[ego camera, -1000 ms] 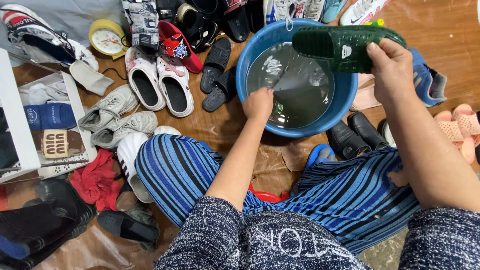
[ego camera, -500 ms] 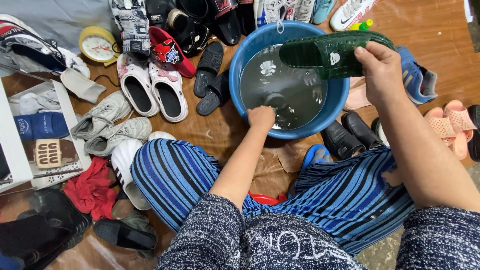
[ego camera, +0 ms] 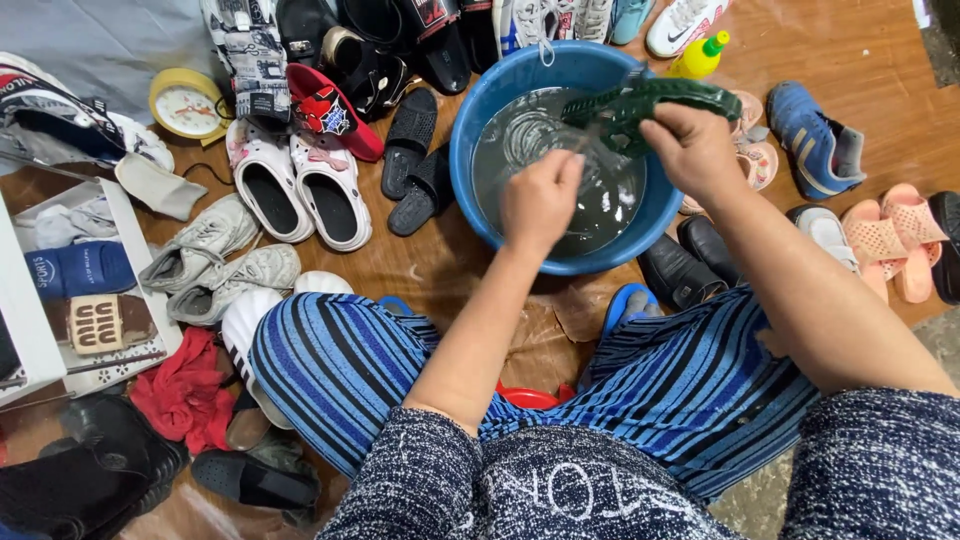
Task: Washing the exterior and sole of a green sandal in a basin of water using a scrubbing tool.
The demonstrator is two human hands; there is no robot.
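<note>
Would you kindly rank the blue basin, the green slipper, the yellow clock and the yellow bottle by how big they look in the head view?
1. Blue basin, clearly largest.
2. Green slipper, held in the right hand.
3. Yellow clock.
4. Yellow bottle, smallest, though partly hidden behind the basin rim.

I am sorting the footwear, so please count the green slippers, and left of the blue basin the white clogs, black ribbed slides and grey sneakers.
Green slippers: 1
White clogs: 2
Black ribbed slides: 2
Grey sneakers: 2
Total: 7

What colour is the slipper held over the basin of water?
Dark green; the slipper shows best in the head view, gripped by the right hand.
</note>
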